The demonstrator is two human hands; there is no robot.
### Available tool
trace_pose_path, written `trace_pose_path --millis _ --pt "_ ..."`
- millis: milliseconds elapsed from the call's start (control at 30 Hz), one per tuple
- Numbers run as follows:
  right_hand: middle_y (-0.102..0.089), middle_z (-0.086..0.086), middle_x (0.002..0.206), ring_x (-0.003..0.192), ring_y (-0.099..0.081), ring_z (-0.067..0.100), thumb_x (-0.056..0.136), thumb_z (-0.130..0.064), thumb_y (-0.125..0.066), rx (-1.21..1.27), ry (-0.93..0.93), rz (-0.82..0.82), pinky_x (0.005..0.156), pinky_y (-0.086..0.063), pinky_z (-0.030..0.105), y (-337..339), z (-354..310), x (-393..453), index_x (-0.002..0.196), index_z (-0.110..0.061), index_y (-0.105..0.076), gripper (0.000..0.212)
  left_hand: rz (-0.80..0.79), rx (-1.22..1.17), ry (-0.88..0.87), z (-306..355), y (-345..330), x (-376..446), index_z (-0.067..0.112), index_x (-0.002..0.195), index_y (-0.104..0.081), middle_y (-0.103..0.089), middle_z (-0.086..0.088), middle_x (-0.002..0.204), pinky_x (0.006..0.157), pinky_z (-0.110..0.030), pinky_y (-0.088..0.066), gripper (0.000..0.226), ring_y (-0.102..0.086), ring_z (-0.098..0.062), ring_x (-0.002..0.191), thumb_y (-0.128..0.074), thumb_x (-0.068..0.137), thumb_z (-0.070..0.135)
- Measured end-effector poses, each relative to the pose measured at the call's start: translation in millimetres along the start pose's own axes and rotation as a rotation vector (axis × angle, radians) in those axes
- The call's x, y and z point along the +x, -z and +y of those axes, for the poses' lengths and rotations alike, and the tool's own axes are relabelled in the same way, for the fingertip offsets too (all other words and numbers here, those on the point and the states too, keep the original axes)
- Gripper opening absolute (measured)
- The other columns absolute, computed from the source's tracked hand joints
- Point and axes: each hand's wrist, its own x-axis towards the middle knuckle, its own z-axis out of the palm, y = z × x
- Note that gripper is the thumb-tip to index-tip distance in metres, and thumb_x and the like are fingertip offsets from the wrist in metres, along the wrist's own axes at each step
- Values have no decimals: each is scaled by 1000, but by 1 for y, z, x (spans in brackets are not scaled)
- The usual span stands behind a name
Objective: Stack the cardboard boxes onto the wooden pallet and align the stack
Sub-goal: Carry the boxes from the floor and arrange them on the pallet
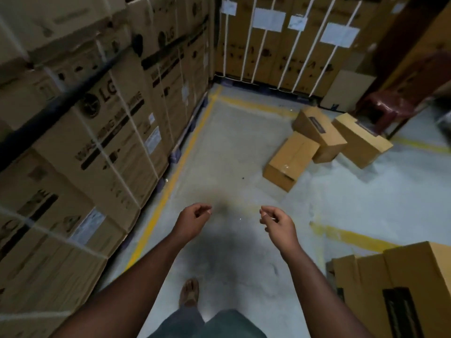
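Three loose cardboard boxes lie on the concrete floor ahead and to the right: one flat box (290, 161), a second (319, 131) leaning on it, and a third (361, 140) tilted beside them. Stacked cardboard boxes (400, 286) fill the lower right corner; whatever they rest on is hidden. My left hand (192, 219) and my right hand (277, 222) hang in front of me over bare floor, both empty, fingers loosely curled and apart. The loose boxes lie well beyond my right hand.
Tall strapped washing-machine cartons (92, 132) wall the left side. More strapped cartons (280, 42) stand at the back. A dark red plastic chair (393, 103) sits at the far right. Yellow floor lines (175, 172) mark the bay. My foot (189, 292) is below.
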Motion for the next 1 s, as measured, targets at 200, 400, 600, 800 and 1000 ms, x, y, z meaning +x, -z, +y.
trace_pose_path --millis 200,400,600,800,1000 --pt "-76 -9 107 96 -73 11 102 -23 -64 69 -110 164 92 -59 42 28 -28 93 118 -23 -74 18 -142 80 -39 87 -21 146 5 122 -71 -75 -13 110 97 -42 -56 26 -71 -28 106 -68 99 17" --pt "-76 -7 107 97 -73 13 102 -25 -65 136 -200 260 94 -59 46 70 -19 220 114 -26 -73 15 -278 169 -59 143 -97 285 1 122 -71 -75 -16 113 96 -41 -55 27 -72 -29 106 -67 100 13" --pt "-75 -3 107 101 -71 16 102 -27 -64 159 -225 205 94 -59 42 116 -30 390 112 -28 -72 13 -302 192 -60 203 -181 424 -1 121 -72 -75 -16 115 102 -43 -54 25 -70 -28 112 -67 99 12" --pt "-75 -4 105 96 -73 13 103 -21 -63 193 -298 183 94 -59 42 164 -39 524 105 -34 -70 15 -334 179 -9 254 -246 532 -3 123 -70 -73 -19 117 98 -35 -52 25 -68 -28 111 -64 100 4" --pt "-75 -5 110 100 -73 13 102 -23 -66 358 -457 231 77 -62 31 168 0 633 107 -33 -74 14 -402 280 144 239 -300 642 20 113 -72 -74 1 98 71 -9 -49 14 -68 -15 95 -66 101 17"
